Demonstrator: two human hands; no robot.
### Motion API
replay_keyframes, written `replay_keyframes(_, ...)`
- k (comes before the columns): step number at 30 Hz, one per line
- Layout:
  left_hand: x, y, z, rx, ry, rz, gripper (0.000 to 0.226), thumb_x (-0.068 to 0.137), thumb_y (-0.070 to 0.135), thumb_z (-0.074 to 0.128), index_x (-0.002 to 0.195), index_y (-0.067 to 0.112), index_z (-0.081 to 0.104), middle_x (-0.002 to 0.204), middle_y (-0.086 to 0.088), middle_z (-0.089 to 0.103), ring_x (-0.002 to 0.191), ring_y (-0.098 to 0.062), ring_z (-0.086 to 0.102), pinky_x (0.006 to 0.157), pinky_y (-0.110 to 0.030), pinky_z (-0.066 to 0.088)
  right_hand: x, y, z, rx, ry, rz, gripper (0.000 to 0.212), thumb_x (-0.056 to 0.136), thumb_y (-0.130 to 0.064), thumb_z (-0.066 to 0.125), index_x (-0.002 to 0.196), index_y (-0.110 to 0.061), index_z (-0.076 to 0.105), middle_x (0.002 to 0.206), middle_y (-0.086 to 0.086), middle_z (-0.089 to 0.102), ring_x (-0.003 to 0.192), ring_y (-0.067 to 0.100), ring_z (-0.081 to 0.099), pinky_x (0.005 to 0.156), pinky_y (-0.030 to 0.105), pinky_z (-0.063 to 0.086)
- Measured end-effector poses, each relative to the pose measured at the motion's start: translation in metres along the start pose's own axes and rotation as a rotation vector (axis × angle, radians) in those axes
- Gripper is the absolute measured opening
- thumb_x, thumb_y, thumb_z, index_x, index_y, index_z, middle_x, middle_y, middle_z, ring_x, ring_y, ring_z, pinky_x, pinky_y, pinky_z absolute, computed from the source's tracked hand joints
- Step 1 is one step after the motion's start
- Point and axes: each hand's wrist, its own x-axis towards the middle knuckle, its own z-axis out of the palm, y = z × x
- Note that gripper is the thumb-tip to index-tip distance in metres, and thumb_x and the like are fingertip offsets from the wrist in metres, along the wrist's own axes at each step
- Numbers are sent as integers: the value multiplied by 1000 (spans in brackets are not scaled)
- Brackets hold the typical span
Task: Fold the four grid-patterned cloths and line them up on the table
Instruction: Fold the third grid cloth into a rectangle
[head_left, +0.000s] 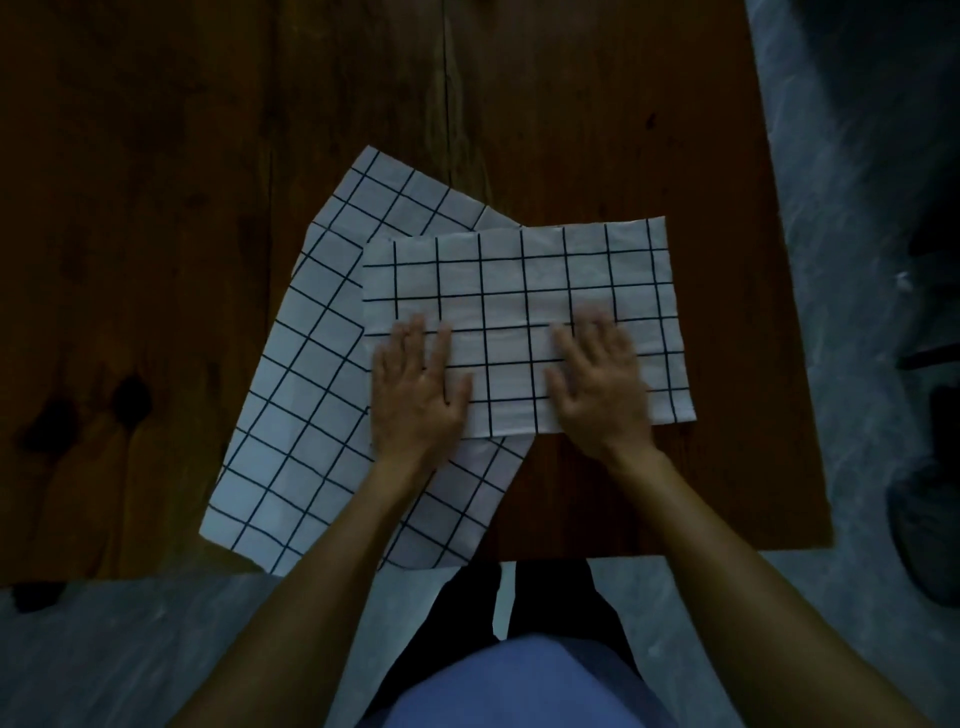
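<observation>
A folded grid-patterned cloth (524, 322), white with dark lines, lies flat on the wooden surface (156, 260) a little toward 3 o'clock of centre, its long edges running from 9 to 3 o'clock. Both hands press on its near half: the left hand (415, 387) at its 8 o'clock corner, fingers (415, 338) straight and slightly spread, palm down; the right hand (597, 379) toward 5 o'clock of its middle, fingers (597, 332) likewise flat and extended, somewhat blurred. Neither hand grips anything. Beneath it, a larger grid-patterned cloth (296, 405) lies spread at an angle, reaching from 11 o'clock down to 7 o'clock, its near corner overhanging the front edge of the surface. At 3 o'clock, beyond the edge of the surface, is a grey mottled floor (857, 234).
</observation>
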Motion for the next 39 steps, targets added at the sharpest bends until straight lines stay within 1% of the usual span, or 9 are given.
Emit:
replay_keyframes(3, -4, -15, -5, 17, 7, -26, 68, 94, 57, 21, 152, 28, 1, 159, -3, -15, 145, -17, -17, 118, -41, -6, -15, 45, -15, 30, 20, 150, 59, 98, -47, 24, 151, -24, 17, 161, 4, 2, 148, 18, -7, 120, 44, 4)
replay_keyframes(9, -8, -8, -13, -2, 42, -27, 71, 91, 58, 27, 152, 25, 11, 160, -7, -5, 146, -22, -10, 115, -49, -9, -19, 44, -17, -8, 84, 170, 59, 96, -44, 27, 150, -20, 19, 160, 8, 7, 148, 26, -1, 119, 47, -4)
replay_keyframes(15, -24, 25, -9, -13, 9, 388, 58, 86, 57, 45, 130, 19, 50, 147, -14, 39, 142, -28, 24, 114, -48, 15, -32, -12, -5, 129, 123, -30, 53, 98, -35, 36, 146, -14, 33, 157, 14, 17, 147, 25, 6, 119, 43, 8)
replay_keyframes(22, -25, 23, -9, -12, 169, 571, 19, 87, 31, 54, 88, 18, 68, 112, -12, 63, 118, -30, 51, 106, -47, 31, -45, -38, 7, 304, 120, 115, 52, 98, -36, 32, 144, -15, 36, 156, 13, 23, 147, 22, 7, 120, 39, 6)
replay_keyframes(27, -20, 24, -14, -10, 230, 585, 17, 91, 22, 54, 82, 14, 66, 93, -8, 64, 100, -27, 58, 102, -45, 35, -46, -37, 0, 392, 110, 103, 57, 94, -43, 36, 144, -16, 37, 156, 14, 23, 147, 24, 6, 119, 45, 9)
replay_keyframes(30, -17, 29, -20, -47, 258, 565, 19, 93, 23, 52, 84, 12, 64, 84, -6, 63, 86, -24, 59, 95, -40, 39, -47, -37, -4, 276, 84, -16, 60, 87, -44, 49, 139, -16, 43, 151, 14, 34, 145, 30, 19, 117, 50, 13)
replay_keyframes(32, -18, 34, -25, -55, 272, 561, 18, 94, 22, 51, 86, 12, 64, 81, -6, 64, 81, -22, 59, 89, -38, 42, -47, -40, -6, 199, 111, -38, 53, 82, -31, 62, 131, -14, 51, 139, 14, 48, 137, 33, 36, 114, 48, 22)
replay_keyframes(35, -19, 39, -31, -31, 244, 547, 19, 92, 23, 49, 90, 11, 64, 83, -7, 66, 78, -22, 61, 78, -35, 46, -43, -43, -13, 208, 230, 24, 25, 80, -10, 66, 105, -11, 66, 103, 10, 65, 103, 31, 59, 93, 43, 43)
replay_keyframes(39, -20, 44, -41, -43, 252, 479, 16, 89, 16, 50, 82, 9, 63, 73, -7, 65, 63, -23, 61, 62, -32, 48, -35, -43, -30, 216, 283, -10, 14, 83, -7, 66, 97, -10, 69, 89, 8, 69, 82, 24, 63, 75, 37, 50)
